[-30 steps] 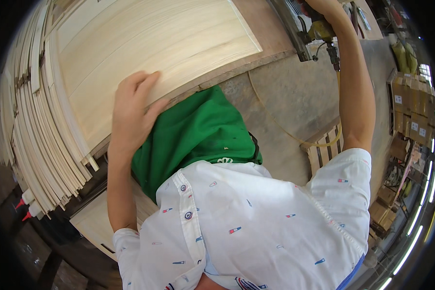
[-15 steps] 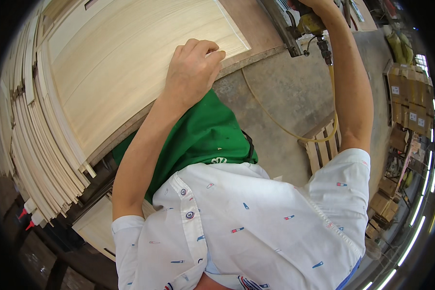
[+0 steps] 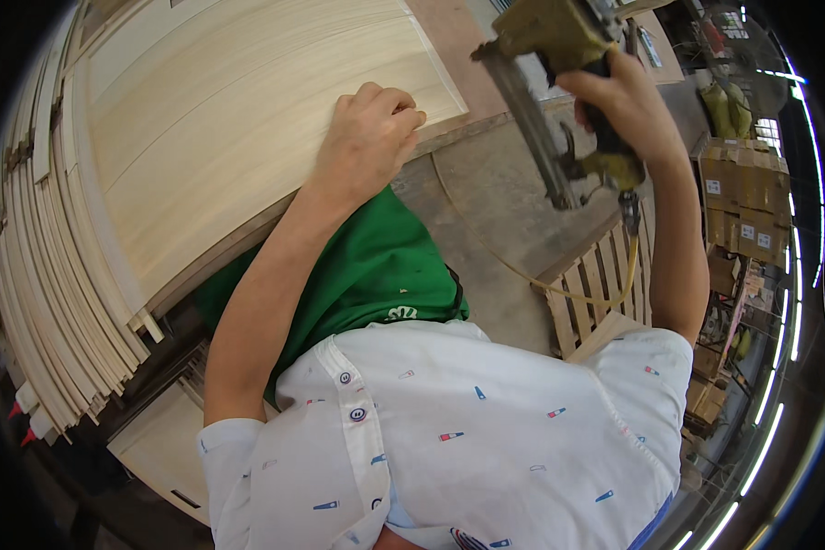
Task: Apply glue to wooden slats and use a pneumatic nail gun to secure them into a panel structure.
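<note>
Head view, looking down. The right hand (image 3: 631, 108), in the upper right of the frame, wraps its fingers around the dark handle of a nail gun (image 3: 543, 35); the tool's body lies above and to the left of these fingers, and its long rail slants down beside them. A yellow hose (image 3: 632, 266) runs from the foot of the handle toward a slatted pallet (image 3: 588, 284) at right of centre. The left hand (image 3: 365, 137), at upper centre, lies over the near edge of a pale wooden panel (image 3: 238, 110), its fingers curled near the panel's right corner; whether they pinch anything cannot be made out. The panel fills the upper left, beside stacked wooden strips (image 3: 60, 284). Cardboard boxes (image 3: 744, 188) stand at far right.
</note>
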The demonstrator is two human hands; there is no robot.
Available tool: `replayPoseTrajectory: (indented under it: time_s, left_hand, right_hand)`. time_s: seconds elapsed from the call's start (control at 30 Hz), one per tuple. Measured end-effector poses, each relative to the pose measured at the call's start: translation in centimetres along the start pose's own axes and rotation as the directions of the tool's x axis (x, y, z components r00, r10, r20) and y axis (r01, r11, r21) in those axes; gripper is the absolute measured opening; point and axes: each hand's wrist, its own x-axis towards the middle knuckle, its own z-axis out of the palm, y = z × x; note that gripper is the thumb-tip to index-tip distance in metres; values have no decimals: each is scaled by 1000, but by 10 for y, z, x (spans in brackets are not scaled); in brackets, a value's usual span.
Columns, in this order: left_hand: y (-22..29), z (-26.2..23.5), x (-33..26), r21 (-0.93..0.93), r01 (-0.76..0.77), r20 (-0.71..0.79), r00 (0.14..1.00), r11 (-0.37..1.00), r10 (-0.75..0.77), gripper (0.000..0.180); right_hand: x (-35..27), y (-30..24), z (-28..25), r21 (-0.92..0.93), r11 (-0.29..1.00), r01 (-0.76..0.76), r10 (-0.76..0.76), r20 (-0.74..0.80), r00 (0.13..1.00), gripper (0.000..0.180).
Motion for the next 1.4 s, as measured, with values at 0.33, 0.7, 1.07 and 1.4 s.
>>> replayPoseTrajectory:
  time_s: [0.33, 0.7, 1.07, 1.4]
  left_hand:
    - [1, -1, -1, -10, 3, 0, 1000, 1000, -3, 16]
    - [-3, 2, 1, -10, -17, -25, 1000, 1000, 17, 16]
    - [-1, -69, -62, 147, 107, -28, 994, 983, -104, 39]
    - [-11, -242, -199, 434, 443, -70, 885, 785, -460, 36]
  right_hand:
    - [-36, -28, 33, 46, 995, -94, 90, 86, 992, 24]
    - [-35, -27, 37, 0, 997, -73, 73, 59, 996, 26]
    - [-65, -30, 36, 210, 978, -12, 20, -37, 999, 25]
    - [-41, -101, 71, 248, 967, 57, -108, 198, 974, 25]
